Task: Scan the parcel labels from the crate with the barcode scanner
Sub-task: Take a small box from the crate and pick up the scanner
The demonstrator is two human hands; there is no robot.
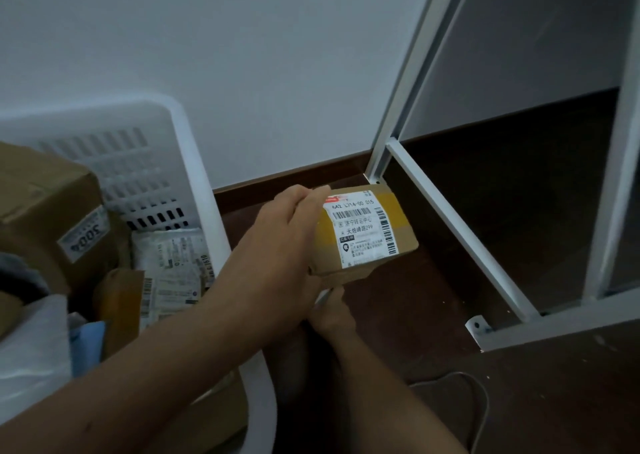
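My left hand (277, 245) grips a small cardboard parcel (394, 242) from its left side and holds it above the dark floor, just right of the crate. The parcel's white label (360, 228) with barcodes faces up towards me. My right hand (334, 311) sits directly below the parcel, fingers closed around a white object (322, 296) that looks like the barcode scanner; most of it is hidden by my left hand and the parcel. The white slotted crate (194, 162) stands at the left and holds several parcels.
Inside the crate are a large brown box (45, 204), a white poly mailer (173, 263) and a small brown parcel (121, 297). A white metal shelf frame (460, 231) stands to the right. A thin cable (481, 405) lies on the floor. A white wall is behind.
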